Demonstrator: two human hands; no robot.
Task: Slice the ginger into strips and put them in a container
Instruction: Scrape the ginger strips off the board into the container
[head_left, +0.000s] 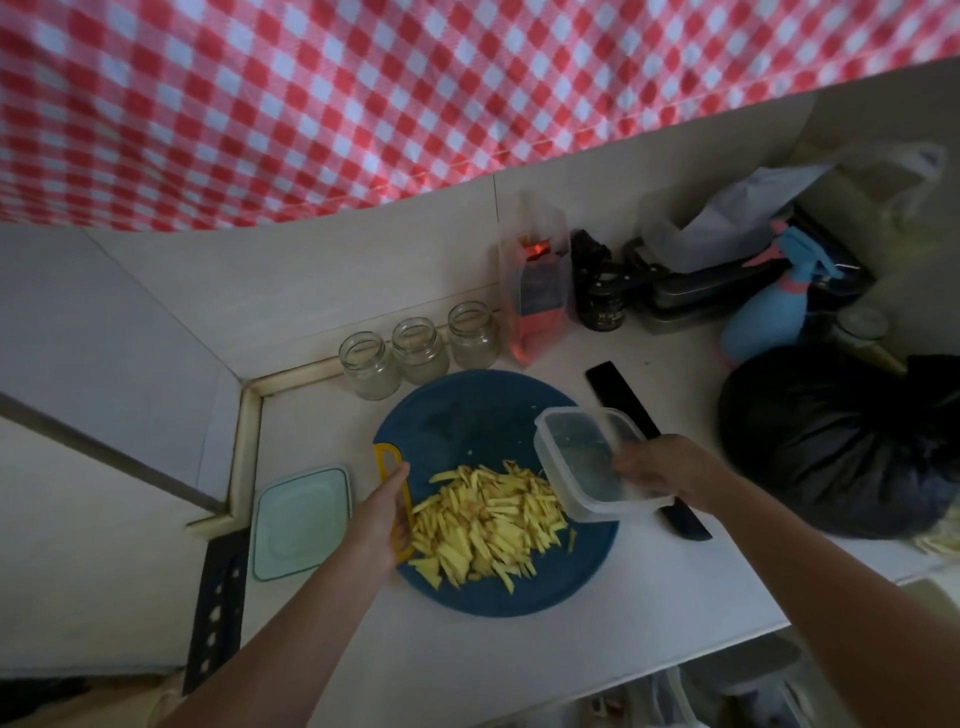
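One red-and-white checked cloth (311, 104) hangs above one white counter (649, 582), where a single round blue cutting board (467, 415) with a yellow handle (387, 457) carries one loose heap of pale yellow ginger strips (488, 519). The right hand (660, 467) grips the rim of one clear, square plastic container (582, 457), tilted over the board's right edge beside the heap. One pale green lid (301, 519) lies flat left of the board. The left hand (384, 525) lies along the handle; its grasp cannot be judged. Three round glass jars (418, 351) stand in a row behind.
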